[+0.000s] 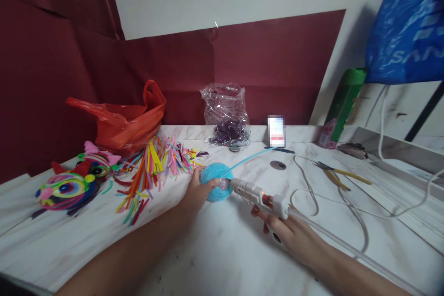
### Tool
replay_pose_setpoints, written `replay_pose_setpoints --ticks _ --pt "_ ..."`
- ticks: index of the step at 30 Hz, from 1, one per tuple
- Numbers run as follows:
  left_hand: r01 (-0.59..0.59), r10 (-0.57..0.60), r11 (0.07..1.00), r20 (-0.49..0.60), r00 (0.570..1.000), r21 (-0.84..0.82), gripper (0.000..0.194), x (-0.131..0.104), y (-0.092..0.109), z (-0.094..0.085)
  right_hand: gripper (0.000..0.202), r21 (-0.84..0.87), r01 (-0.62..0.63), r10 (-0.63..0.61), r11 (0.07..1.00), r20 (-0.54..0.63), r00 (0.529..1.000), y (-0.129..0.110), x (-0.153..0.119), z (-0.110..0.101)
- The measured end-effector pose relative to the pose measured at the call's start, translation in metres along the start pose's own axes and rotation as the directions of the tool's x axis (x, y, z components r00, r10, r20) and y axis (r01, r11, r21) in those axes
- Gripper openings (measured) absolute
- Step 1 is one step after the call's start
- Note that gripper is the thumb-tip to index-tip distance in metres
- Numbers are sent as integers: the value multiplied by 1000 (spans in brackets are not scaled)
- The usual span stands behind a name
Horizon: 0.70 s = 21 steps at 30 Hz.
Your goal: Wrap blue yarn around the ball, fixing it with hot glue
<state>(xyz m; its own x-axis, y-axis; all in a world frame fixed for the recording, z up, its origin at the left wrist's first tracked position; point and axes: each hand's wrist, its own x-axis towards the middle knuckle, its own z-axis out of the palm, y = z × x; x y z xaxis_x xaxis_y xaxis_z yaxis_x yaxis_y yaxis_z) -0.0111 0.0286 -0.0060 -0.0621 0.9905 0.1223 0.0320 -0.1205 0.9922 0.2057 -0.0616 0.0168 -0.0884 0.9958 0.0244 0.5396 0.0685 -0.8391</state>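
My left hand is closed around the left side of a ball wound with light blue cord, its thumb lying across the front. A loose strand of the blue cord runs from the ball up to the right, towards the phone. In my right hand is a white glue gun, fingers wrapped about its handle. The nozzle points left and meets the right side of the ball near my left thumb; whether it touches cannot be made out. A glue stick sticks out of the gun's back.
Colourful strips, decorated animal-like figures and a red plastic bag lie left. Behind stand a clear bag with purple material and a lit phone. Pliers, white cable and a green can are right.
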Motion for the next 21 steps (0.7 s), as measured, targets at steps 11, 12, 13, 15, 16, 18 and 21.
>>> replay_pose_setpoints --ticks 11,12,13,15,16,18,21 --pt "-7 7 1000 -14 1000 -14 48 0 -1 -1 34 -23 119 -119 993 -40 992 5 1 0" --pt "-4 4 1000 -17 1000 -2 49 0 -1 -1 34 -21 127 -128 992 -35 991 5 1 0" --pt "-3 3 1000 -17 1000 5 50 1 -1 -1 35 -21 135 -136 991 -34 990 6 2 0" --pt "-2 2 1000 -8 1000 4 52 1 -1 -2 34 -27 155 -156 987 -42 987 7 2 1" --pt "-3 3 1000 -4 1000 1 53 1 -2 -2 34 -33 164 -166 986 -52 985 8 2 1" --pt "-4 4 1000 1 1000 0 55 2 -3 -2 32 -47 185 -188 982 -62 980 8 2 1" --pt "-10 10 1000 -14 1000 -11 55 3 -5 -1 30 -49 241 -243 969 -32 970 6 2 -1"
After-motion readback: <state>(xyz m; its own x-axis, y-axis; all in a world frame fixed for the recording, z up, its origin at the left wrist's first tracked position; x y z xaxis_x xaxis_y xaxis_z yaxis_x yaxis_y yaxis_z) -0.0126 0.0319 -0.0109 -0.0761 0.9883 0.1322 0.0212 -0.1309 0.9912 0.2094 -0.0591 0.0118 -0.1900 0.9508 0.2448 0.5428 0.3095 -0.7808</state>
